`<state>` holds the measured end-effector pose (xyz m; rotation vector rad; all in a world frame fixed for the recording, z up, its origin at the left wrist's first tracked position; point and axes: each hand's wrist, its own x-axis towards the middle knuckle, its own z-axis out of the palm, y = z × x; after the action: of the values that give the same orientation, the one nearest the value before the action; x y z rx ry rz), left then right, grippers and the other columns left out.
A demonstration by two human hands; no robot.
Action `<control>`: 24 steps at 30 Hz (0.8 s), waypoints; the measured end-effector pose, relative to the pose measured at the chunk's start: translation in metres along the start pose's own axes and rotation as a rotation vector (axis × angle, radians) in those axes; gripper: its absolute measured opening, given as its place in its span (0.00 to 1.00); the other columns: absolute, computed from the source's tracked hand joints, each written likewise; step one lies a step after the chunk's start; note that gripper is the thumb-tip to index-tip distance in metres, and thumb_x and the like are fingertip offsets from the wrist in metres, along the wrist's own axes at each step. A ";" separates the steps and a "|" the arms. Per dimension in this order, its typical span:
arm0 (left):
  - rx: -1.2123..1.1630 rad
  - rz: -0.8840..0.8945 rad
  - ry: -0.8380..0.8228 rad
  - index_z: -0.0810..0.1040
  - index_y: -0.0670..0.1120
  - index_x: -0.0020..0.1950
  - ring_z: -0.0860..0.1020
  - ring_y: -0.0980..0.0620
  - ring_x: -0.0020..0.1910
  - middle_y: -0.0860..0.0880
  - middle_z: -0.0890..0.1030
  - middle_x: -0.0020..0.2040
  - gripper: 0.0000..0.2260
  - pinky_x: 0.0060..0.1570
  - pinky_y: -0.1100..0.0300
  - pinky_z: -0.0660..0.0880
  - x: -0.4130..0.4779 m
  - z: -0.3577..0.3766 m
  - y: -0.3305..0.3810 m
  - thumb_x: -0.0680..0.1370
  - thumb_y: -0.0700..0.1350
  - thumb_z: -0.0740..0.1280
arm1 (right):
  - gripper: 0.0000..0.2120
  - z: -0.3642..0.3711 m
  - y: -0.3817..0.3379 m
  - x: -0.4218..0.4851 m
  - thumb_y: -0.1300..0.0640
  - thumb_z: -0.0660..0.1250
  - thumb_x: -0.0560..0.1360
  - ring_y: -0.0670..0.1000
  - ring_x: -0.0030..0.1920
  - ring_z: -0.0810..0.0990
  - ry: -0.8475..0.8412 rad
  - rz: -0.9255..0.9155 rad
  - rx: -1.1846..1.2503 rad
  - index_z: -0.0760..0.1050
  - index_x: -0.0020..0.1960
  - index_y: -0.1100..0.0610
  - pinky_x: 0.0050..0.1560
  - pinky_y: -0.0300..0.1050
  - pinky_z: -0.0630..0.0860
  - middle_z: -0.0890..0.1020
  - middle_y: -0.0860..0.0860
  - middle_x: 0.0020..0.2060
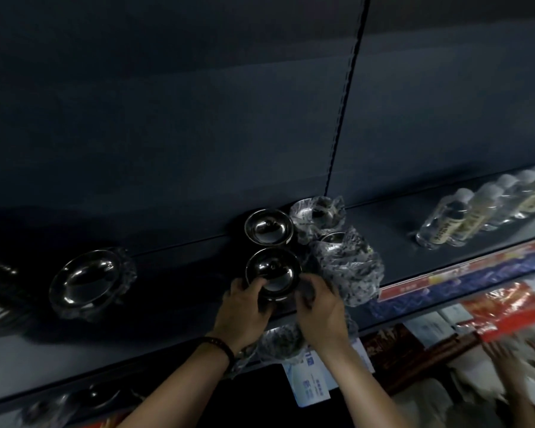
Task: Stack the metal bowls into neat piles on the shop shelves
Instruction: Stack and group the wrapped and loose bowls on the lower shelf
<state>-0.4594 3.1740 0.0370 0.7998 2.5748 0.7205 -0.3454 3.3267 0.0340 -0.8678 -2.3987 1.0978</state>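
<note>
From the head view, the front bowl [274,271] sits between both hands at the near part of the dark shelf [173,307]. The left hand [244,307] has its grip clamped on the bowl's near left wall, with the thumb up at the rim. The right hand [318,307] curls its fingers against the near right wall. It is a bit blurred, but its grip looks closed on the same bowl.

The bowl stands upright, mouth up, a little back from the shelf's front lip. The back bowl [268,227] is directly behind it, almost touching. Two plastic-wrapped bowls [348,261] crowd in on the right, the nearer one just beside the right hand. To the left there is bare shelf until a wrapped steel dish [85,281], well apart. Crumpled plastic wrap [278,338] hangs over the front edge under the wrists.

The front bowl is small, round and polished, its inside dark with bright glints and a thin shiny rim.

A row of clear bottles [476,208] lies far to the right on the same shelf.
</note>
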 end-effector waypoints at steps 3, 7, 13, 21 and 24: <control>0.088 -0.036 0.025 0.74 0.64 0.66 0.73 0.40 0.65 0.48 0.73 0.65 0.16 0.63 0.47 0.77 0.000 0.001 0.002 0.80 0.63 0.67 | 0.18 -0.030 0.004 0.012 0.60 0.70 0.78 0.53 0.51 0.79 0.265 -0.028 -0.171 0.76 0.67 0.52 0.42 0.43 0.74 0.74 0.53 0.64; 0.136 -0.045 0.078 0.75 0.63 0.62 0.75 0.44 0.62 0.51 0.74 0.61 0.14 0.58 0.47 0.79 -0.001 0.002 0.000 0.79 0.65 0.67 | 0.21 -0.051 0.031 0.038 0.56 0.69 0.80 0.62 0.63 0.79 0.095 0.167 -0.401 0.73 0.72 0.53 0.45 0.56 0.81 0.70 0.56 0.72; 0.120 -0.088 0.134 0.75 0.63 0.61 0.75 0.45 0.60 0.52 0.75 0.59 0.12 0.55 0.46 0.81 -0.009 0.002 -0.004 0.80 0.64 0.67 | 0.09 -0.043 0.059 0.050 0.53 0.65 0.82 0.60 0.56 0.83 -0.024 0.095 -0.527 0.79 0.60 0.53 0.45 0.51 0.79 0.84 0.56 0.54; 0.151 -0.109 0.162 0.76 0.63 0.61 0.75 0.45 0.60 0.52 0.76 0.59 0.12 0.54 0.48 0.80 -0.017 -0.007 -0.014 0.80 0.64 0.67 | 0.03 -0.036 0.072 0.052 0.64 0.69 0.79 0.59 0.43 0.83 0.101 -0.042 -0.369 0.81 0.49 0.59 0.43 0.42 0.71 0.84 0.56 0.44; 0.159 -0.099 0.163 0.75 0.64 0.61 0.75 0.46 0.59 0.53 0.75 0.59 0.12 0.55 0.48 0.81 -0.018 -0.011 -0.020 0.80 0.64 0.66 | 0.04 -0.042 0.061 0.047 0.64 0.67 0.81 0.54 0.41 0.78 0.144 -0.047 -0.180 0.80 0.53 0.59 0.44 0.43 0.71 0.82 0.56 0.44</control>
<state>-0.4590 3.1452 0.0377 0.6799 2.8251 0.5784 -0.3342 3.4116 0.0166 -0.9094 -2.4107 0.7827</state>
